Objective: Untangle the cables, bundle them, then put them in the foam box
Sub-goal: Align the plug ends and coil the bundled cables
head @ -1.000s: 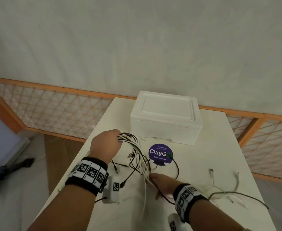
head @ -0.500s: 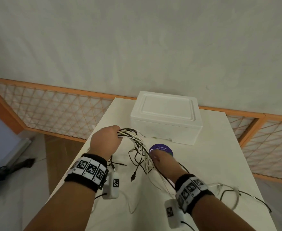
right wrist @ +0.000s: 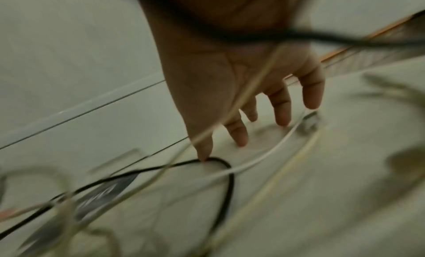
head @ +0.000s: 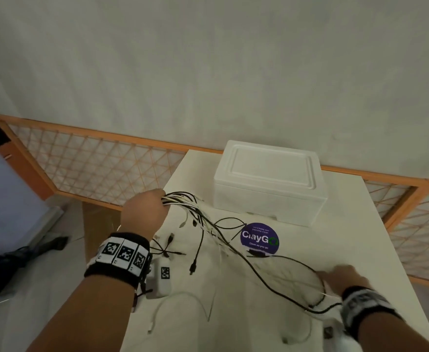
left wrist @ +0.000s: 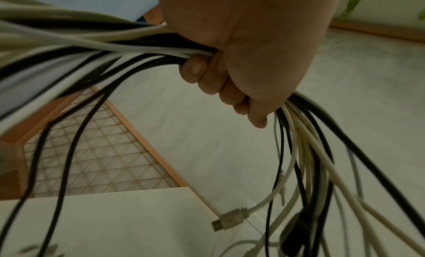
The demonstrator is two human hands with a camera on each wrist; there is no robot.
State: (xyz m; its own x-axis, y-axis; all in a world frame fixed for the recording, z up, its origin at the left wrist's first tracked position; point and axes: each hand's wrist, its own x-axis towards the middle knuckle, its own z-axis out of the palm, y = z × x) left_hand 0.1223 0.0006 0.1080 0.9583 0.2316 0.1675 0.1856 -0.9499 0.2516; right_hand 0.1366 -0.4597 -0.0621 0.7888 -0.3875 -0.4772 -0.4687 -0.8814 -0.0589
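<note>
Your left fist held the cables; your right hand lay spread on the table.

Your left hand closed tight around the cables, black and white ones together, above the table near the box. Your right hand held nothing, its fingers straight, one fingertip touching a black loop. The loose ends trailed across the table to it. These cables looked light, soft and springy, so they would probably slip; better to take them near the plugs. The box was closed.
</note>
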